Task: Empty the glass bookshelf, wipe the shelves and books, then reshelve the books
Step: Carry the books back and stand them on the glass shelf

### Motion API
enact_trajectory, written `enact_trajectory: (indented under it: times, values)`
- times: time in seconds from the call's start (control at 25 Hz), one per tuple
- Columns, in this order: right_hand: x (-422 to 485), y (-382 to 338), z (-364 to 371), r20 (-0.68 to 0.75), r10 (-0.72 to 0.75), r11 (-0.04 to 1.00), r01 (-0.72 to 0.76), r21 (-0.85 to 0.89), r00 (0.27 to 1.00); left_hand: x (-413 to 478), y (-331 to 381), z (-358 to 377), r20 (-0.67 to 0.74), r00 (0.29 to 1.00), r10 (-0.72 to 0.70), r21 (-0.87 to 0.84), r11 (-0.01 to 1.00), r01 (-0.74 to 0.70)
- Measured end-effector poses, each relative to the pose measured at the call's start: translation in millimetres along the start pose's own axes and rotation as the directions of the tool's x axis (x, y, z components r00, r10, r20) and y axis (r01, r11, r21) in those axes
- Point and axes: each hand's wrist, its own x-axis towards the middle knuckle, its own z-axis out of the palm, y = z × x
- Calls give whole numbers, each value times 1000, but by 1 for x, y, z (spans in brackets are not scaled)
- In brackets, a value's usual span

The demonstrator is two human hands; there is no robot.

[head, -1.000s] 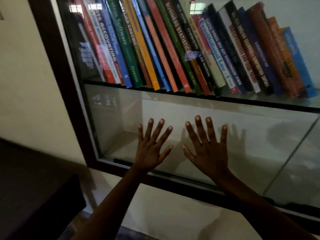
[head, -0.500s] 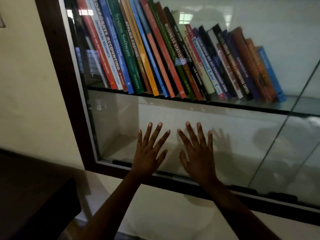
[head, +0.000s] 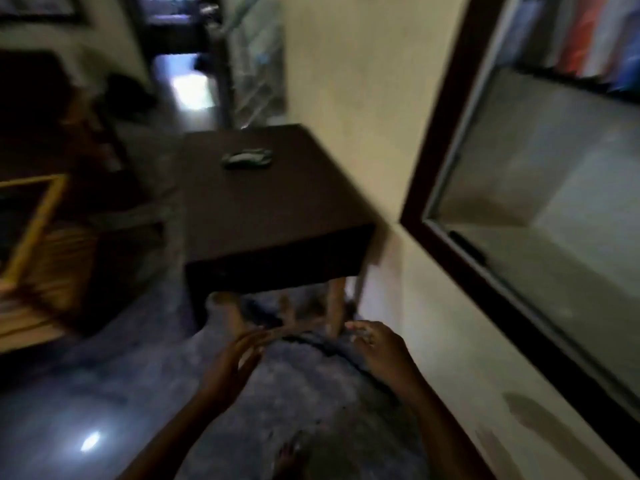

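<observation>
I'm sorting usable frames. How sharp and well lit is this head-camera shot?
Head view: heavy motion blur throughout; the book spines smear into colour streaks, both hands are soft. Dim overall, the dark table nearly featureless; one glare spot on the floor.

We see the bookshelf (head: 540,188) set in the wall at right with books (head: 588,36) on its upper shelf, a table (head: 277,209) against that wall to its left bearing a small object (head: 247,159), and both hands (head: 232,362) low before the table.
</observation>
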Motion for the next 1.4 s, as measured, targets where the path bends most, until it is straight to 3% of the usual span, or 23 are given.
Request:
enact_trajectory:
  times: [0.12,0.2,0.32,0.52,0.6,0.64,0.76,0.8,0.84,0.92,1.0,1.08,1.2,1.24,1.32,1.4]
  values:
    - [22,-40,77,359,-92,993,114,-40,929,-89,-41,-46,-170,924,-344,-11,938,347]
    - [26,-66,134,515,-123,980,186,-72,849,-141,-71,-70,-259,812,-523,-92,850,518]
    - [17,-109,221,717,-142,966,254,-50,682,-213,-119,-98,-287,622,-729,-220,682,697]
    - [18,-163,359,860,-97,930,353,-101,501,-283,-200,-152,-257,280,-925,-497,375,783]
    - [37,-159,392,859,16,928,313,-204,511,-285,-228,-182,-222,175,-959,-610,277,742]
    - [49,-155,401,839,90,923,271,-272,537,-283,-246,-198,-210,160,-965,-620,258,741]
    - [83,-141,410,724,312,890,77,-449,615,-246,-297,-245,-114,210,-971,-590,236,772]
    - [92,-139,410,638,364,873,-11,-487,678,-225,-312,-259,-81,243,-967,-569,245,785]
    - [100,-133,409,479,375,843,-77,-532,793,-202,-325,-271,-60,284,-957,-558,268,785]
    - [114,-122,397,283,474,777,-245,-579,834,-150,-348,-295,-30,381,-924,-554,333,763]
    - [137,-134,408,361,459,768,-159,-620,812,-93,-374,-318,-14,475,-880,-537,407,739]
    - [171,-166,429,562,451,836,-108,-538,694,-43,-401,-337,-25,519,-854,-527,452,719]
    - [241,-232,466,602,232,964,-95,-250,764,5,-436,-365,27,545,-838,-421,485,767]
    - [268,-259,475,625,200,976,-101,-191,755,14,-447,-375,52,535,-843,-354,486,799]
    - [341,-307,494,652,162,986,-96,-136,741,47,-472,-407,71,509,-858,-306,467,830]
    - [415,-354,489,617,95,992,-22,-124,781,91,-507,-443,61,494,-867,-337,448,828]
